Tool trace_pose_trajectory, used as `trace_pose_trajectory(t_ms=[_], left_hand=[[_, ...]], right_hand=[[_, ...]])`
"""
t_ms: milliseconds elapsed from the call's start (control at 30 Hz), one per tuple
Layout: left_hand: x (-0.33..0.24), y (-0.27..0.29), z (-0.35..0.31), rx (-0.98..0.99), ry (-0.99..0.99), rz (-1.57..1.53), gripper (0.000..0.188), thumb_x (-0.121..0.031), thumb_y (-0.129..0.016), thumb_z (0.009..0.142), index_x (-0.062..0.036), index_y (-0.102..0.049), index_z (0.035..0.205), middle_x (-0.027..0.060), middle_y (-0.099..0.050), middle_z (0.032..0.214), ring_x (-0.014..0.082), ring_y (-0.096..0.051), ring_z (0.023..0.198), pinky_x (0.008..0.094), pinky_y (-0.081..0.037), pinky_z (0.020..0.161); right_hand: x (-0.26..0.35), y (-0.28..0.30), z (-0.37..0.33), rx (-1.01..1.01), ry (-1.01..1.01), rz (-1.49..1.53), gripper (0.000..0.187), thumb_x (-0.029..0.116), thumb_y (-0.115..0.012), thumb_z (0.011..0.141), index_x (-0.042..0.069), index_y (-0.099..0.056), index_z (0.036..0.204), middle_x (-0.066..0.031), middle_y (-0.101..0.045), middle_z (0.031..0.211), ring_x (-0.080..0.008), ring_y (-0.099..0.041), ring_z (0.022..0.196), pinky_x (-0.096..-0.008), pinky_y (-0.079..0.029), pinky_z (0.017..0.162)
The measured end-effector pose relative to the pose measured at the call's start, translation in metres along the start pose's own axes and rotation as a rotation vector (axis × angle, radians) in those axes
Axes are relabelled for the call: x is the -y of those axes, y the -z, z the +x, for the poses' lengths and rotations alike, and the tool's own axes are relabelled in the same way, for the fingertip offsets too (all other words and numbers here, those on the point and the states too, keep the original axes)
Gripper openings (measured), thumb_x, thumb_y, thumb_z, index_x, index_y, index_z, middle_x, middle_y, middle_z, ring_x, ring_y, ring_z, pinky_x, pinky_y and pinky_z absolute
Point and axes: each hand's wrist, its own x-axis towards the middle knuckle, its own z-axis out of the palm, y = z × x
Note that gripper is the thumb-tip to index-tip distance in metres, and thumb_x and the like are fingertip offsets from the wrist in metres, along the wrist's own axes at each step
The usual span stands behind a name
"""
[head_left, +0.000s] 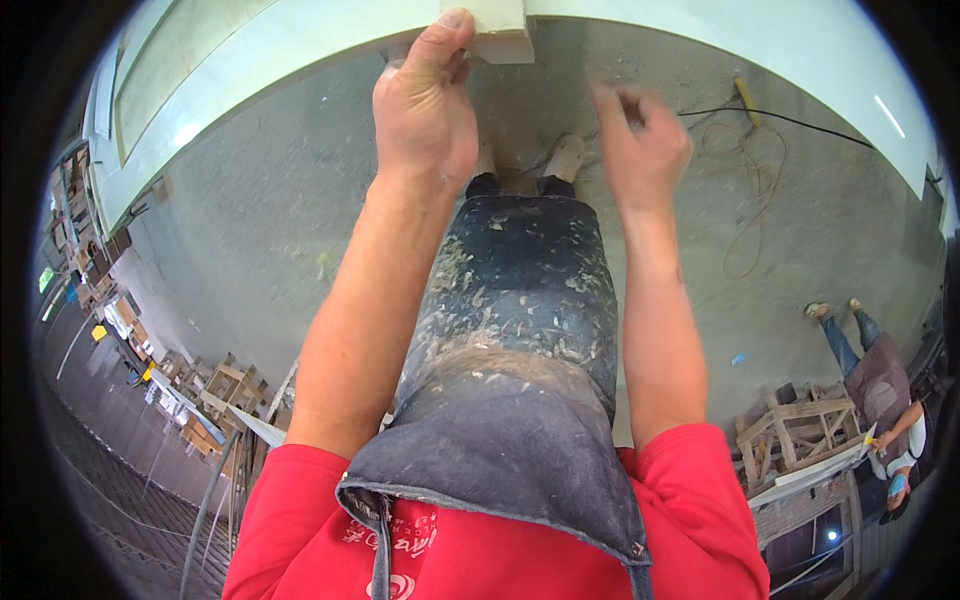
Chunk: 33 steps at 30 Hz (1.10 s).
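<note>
At the top of the head view, a large pale panel (640, 8) with a smooth surface curves across the picture. A cream-coloured block (500, 32) sits at its near edge and juts out a little past it. My left hand (428, 100) grips the panel's edge beside the block, with the thumb on top against the block and the fingers curled below, partly hidden. My right hand (642, 140) is raised to the right, apart from the panel's edge. Its fingers are bent and smeared by motion, so whether they hold anything cannot be made out.
A dark stained apron (520, 290) covers my front. On the grey floor (260, 190) lie a yellow stick-like piece (746, 100), a black cable (790, 118) and a thin cord. Wooden frames (795, 430) and another person (880, 385) are at right; timber clutter (225, 385) is at left.
</note>
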Motion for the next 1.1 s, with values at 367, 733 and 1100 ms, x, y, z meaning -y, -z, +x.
trace_pose_trajectory(t_ms=[367,733,1100], left_hand=[[-0.018,-0.012,-0.015,-0.099,-0.025,-0.058,0.031,-0.017,-0.074,0.091,-0.0008,-0.064,0.116,0.0032,-0.068,0.110,0.0179,-0.055,0.117,0.0360,-0.039,0.106],[-0.033,-0.019,-0.007,-0.148,-0.021,-0.080,0.059,-0.007,-0.073,0.087,0.0042,-0.049,0.140,0.0086,-0.059,0.133,0.0208,-0.056,0.122,0.0341,-0.040,0.109],[-0.047,-0.028,-0.011,-0.119,-0.037,-0.132,0.063,-0.006,-0.079,0.083,0.0047,-0.050,0.137,0.0112,-0.061,0.133,0.0228,-0.058,0.123,0.0355,-0.043,0.108]], right_hand=[[-0.025,0.150,-0.142,1.369,-0.407,-0.220,0.114,0.051,-0.091,0.064,0.010,-0.038,0.157,-0.0224,-0.039,0.158,-0.0409,-0.037,0.147,-0.0473,-0.033,0.120],[0.144,0.146,0.119,0.446,-0.023,-0.323,0.048,0.037,-0.072,0.090,0.001,-0.067,0.122,-0.0205,-0.073,0.109,-0.0350,-0.072,0.101,-0.0434,-0.056,0.089],[0.164,0.030,0.371,0.065,-0.336,-0.784,0.111,0.065,-0.082,0.066,0.000,-0.043,0.148,-0.0245,-0.047,0.149,-0.0402,-0.044,0.139,-0.0561,-0.040,0.111]])
